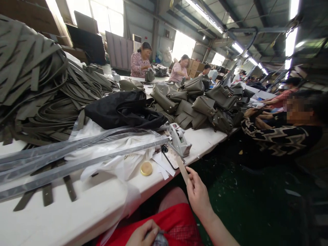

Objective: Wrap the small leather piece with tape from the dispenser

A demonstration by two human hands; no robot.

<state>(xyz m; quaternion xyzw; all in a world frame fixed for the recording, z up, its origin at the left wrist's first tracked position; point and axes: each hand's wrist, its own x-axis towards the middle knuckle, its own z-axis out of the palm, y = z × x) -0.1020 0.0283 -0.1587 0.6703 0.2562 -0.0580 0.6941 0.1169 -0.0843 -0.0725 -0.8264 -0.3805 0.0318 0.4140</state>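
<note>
head view: strip (182, 170) in right hand (198, 191), dispenser (181, 145) beyond, gold disc (146, 168) leftward

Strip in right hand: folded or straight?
Straight where visible: the strip runs unbent out of the right hand toward the grey device.

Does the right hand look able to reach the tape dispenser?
Probably yes: nothing tall separates the right hand from the tape dispenser near the table edge, though this hand holds a strip.

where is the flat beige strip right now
In the head view, just right of centre: the flat beige strip is in the person's right hand, below the grey tape dispenser.
</note>
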